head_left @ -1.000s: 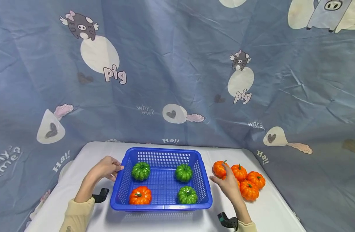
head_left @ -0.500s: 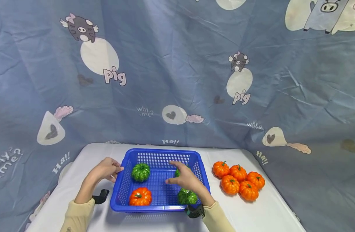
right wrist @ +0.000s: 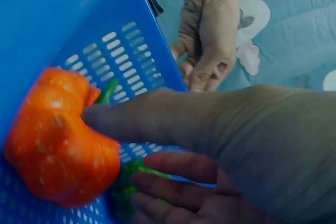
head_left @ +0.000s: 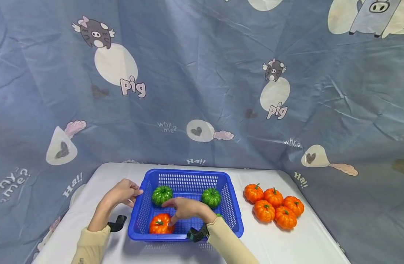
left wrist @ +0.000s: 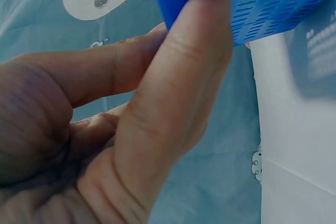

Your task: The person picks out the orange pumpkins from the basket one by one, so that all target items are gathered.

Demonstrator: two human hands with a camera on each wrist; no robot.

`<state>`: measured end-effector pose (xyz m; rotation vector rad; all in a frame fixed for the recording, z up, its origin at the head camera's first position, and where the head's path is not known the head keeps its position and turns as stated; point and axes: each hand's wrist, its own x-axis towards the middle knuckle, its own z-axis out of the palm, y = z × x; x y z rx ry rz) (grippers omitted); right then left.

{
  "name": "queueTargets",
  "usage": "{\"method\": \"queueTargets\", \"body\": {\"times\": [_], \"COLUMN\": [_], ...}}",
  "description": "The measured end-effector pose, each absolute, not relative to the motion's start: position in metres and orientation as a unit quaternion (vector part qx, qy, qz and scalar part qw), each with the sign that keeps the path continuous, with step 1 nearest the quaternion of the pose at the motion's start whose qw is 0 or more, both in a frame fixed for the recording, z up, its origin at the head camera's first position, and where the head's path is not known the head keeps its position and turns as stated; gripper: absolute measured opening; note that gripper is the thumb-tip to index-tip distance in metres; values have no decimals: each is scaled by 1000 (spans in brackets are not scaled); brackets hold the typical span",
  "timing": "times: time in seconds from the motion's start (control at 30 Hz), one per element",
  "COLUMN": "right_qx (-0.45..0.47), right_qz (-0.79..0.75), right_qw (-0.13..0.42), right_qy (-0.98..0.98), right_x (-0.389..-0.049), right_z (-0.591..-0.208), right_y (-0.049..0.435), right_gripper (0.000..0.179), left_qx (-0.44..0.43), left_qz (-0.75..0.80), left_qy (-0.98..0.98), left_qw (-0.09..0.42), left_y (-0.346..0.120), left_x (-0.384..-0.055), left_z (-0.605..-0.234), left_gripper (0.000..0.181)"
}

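Note:
A blue plastic basket (head_left: 192, 172) stands on the white table, tilted slightly toward me. My left hand (head_left: 124, 191) pinches its left rim between thumb and fingers, as the left wrist view also shows. Inside, a glossy orange pumpkin (head_left: 159, 225) sits at the front left. Over it my right hand (head_left: 185, 209) reaches with fingers spread, the thumb right at the pumpkin's side and the other fingers toward the green pumpkin (head_left: 162, 195) behind. Another green pumpkin (head_left: 210, 198) lies at the back right; the right forearm mostly hides a third in front of it.
To the right of the basket, several orange pumpkins (head_left: 264, 211) lie clustered on the white tabletop (head_left: 241, 253). A blue patterned cloth (head_left: 202, 84) hangs behind the table and along its sides.
My right hand has moved left from the orange pumpkins on the table, across the basket, to the orange pumpkin inside. The left hand keeps its grip on the rim.

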<state>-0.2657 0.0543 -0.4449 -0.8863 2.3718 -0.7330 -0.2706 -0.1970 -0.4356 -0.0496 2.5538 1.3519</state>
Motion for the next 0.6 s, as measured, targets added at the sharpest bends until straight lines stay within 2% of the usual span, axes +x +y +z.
{"method": "queueTargets", "body": {"times": [0.27, 0.6], "right_qx": [-348, -335], "right_qz": [-206, -141], "right_qw": [271, 237], "right_qy": [874, 901], "right_x": [-264, -256], "right_z": [-450, -450], "right_y": [36, 33], "right_gripper": [69, 70], "left_qx": [-22, -23], "left_qz": [461, 463], "left_qy": [878, 877], "left_qw": [126, 126], "left_y": [-196, -196], "left_x": [-271, -271], "left_z": [-434, -437], "left_gripper": [32, 28]}}
